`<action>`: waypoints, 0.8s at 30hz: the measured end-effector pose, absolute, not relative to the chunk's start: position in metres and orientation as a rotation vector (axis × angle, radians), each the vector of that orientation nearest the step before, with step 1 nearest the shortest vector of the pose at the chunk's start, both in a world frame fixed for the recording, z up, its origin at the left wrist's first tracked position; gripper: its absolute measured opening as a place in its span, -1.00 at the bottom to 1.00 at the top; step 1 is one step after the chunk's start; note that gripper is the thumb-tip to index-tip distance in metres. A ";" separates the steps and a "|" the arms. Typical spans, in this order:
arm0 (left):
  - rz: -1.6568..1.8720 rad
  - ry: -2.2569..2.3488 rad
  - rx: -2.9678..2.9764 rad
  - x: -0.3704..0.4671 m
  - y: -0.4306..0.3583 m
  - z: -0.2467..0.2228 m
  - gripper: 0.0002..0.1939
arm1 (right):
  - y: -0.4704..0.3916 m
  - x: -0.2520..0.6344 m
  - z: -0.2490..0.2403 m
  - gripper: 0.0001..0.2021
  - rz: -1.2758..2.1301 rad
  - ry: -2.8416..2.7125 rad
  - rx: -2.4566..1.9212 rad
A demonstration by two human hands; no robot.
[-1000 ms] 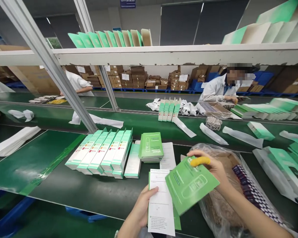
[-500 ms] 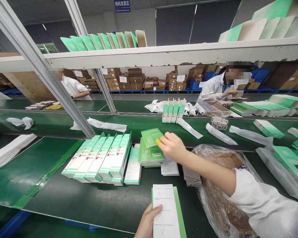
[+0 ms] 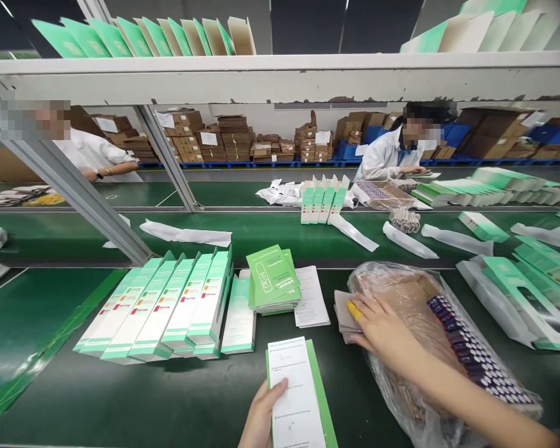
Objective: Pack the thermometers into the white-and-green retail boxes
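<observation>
My left hand (image 3: pixel 261 407) is closed on a white printed leaflet (image 3: pixel 293 392) lying over a green booklet (image 3: pixel 321 392), with the thumb pressed on top. My right hand (image 3: pixel 378 326), a yellow cover on one finger, rests its outstretched fingers on a small stack of pale grey-beige folded pieces (image 3: pixel 343 311); their exact kind I cannot make out. Left of that stack lie white leaflets (image 3: pixel 312 298) and a pile of green booklets (image 3: pixel 273 274), the top one turned askew. A white and green carton (image 3: pixel 239 317) lies flat beside the booklets, next to a row of slanted open cartons (image 3: pixel 168 305).
Under my right forearm sits a plastic-lined box (image 3: pixel 401 280) with rows of batteries (image 3: pixel 476 354). Thermometer cartons (image 3: pixel 527 298) lie at far right. White sleeves (image 3: pixel 186 233) lie on the green belt (image 3: pixel 261 239). A shelf (image 3: pixel 261 78) crosses overhead; two people work beyond.
My right hand has let go of a green booklet on the pile and moved right and down to the grey-beige stack. My left hand still holds the leaflet and booklet. The view has shifted.
</observation>
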State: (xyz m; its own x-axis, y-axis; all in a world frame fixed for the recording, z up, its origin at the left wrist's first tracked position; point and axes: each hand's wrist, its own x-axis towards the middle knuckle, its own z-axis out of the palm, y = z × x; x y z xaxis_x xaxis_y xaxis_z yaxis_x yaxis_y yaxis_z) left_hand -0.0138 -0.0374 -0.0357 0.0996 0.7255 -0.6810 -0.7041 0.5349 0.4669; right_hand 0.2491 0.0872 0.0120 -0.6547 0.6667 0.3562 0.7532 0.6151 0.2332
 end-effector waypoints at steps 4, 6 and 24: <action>1.012 1.008 0.068 -0.005 -0.031 -0.038 -0.33 | 0.060 0.269 -0.027 -0.71 -0.547 -2.601 -1.137; 0.972 0.996 0.078 0.001 -0.028 -0.038 -0.36 | 0.055 0.272 -0.029 -0.74 -0.495 -2.579 -1.134; 0.948 1.030 0.121 0.025 -0.035 -0.033 -0.49 | 0.074 0.245 0.005 -0.74 -0.237 -2.643 -1.410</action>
